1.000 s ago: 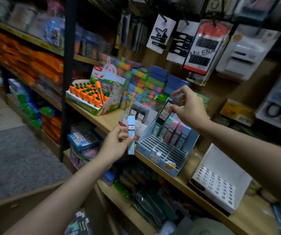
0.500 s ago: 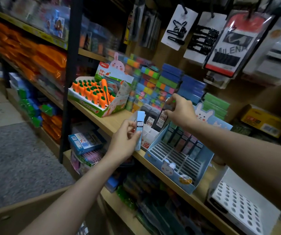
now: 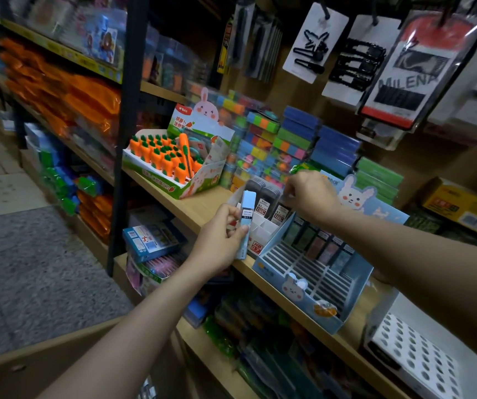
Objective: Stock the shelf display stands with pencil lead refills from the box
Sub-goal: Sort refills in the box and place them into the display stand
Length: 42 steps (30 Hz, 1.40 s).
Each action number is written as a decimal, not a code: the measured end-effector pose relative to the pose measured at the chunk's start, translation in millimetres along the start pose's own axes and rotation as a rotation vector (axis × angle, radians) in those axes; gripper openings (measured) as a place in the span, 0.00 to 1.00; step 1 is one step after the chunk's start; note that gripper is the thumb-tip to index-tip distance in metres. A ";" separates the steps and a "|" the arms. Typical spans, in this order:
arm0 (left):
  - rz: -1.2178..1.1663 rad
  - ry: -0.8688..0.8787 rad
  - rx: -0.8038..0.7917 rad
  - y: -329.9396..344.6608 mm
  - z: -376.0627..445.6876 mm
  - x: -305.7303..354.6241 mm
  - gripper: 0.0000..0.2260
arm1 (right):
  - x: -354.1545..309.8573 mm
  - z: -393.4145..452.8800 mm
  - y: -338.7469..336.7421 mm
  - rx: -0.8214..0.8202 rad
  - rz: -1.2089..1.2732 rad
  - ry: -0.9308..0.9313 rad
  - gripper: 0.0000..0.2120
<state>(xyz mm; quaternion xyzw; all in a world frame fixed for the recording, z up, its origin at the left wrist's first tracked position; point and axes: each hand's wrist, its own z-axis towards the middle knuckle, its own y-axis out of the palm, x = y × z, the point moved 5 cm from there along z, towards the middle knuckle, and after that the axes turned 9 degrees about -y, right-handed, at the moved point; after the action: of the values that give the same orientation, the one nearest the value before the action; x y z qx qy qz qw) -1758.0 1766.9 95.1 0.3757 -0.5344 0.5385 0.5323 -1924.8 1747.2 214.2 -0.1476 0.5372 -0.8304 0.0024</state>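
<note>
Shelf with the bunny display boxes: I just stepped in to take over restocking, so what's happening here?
A person is filling the display stands with pencil lead refills. The left hand holds a light blue refill case upright in front of the shelf. The right hand reaches into the white stand, fingers at the top of a black refill case standing in it. The blue bunny stand beside it has refills only in its back row; the front slots are unfilled.

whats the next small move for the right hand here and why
Probably lower the dark refill case fully into its slot in the white stand and release. The right hand pinches its top there, beside other dark cases, while the left hand holds a light blue refill case ready.
</note>
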 end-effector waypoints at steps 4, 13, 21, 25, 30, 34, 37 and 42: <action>-0.075 0.017 0.009 -2.3 -1.1 3.7 0.05 | 0.6 -6.2 -9.0 0.066 0.083 0.008 0.09; -0.276 0.087 -0.157 25.8 -23.4 24.4 0.12 | -17.5 -77.2 -43.2 0.092 0.934 0.131 0.13; 0.079 0.270 -0.162 48.1 -57.7 38.3 0.10 | 23.1 -114.4 -66.7 0.118 0.685 0.235 0.15; 0.469 0.403 -0.274 70.9 -77.6 20.4 0.19 | 67.9 -130.5 -76.8 0.103 0.423 0.293 0.15; 0.785 0.509 -0.313 86.1 -89.3 -7.2 0.22 | 84.2 -142.6 -63.0 0.041 0.222 0.225 0.14; 0.801 0.517 -0.295 85.0 -87.3 -11.4 0.22 | 85.7 -143.3 -50.6 0.015 0.167 0.212 0.13; 0.788 0.515 -0.297 84.2 -86.3 -10.7 0.22 | 85.9 -141.8 -44.5 0.016 0.138 0.219 0.13; 0.771 0.513 -0.298 83.5 -87.1 -10.8 0.22 | 86.2 -137.1 -41.0 0.047 0.186 0.246 0.13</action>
<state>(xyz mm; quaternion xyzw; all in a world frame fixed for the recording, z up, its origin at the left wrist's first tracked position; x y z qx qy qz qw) -1823.4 1861.5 57.2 -0.0748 -0.5577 0.6894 0.4563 -2034.9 1872.7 219.8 0.0058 0.5253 -0.8507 0.0171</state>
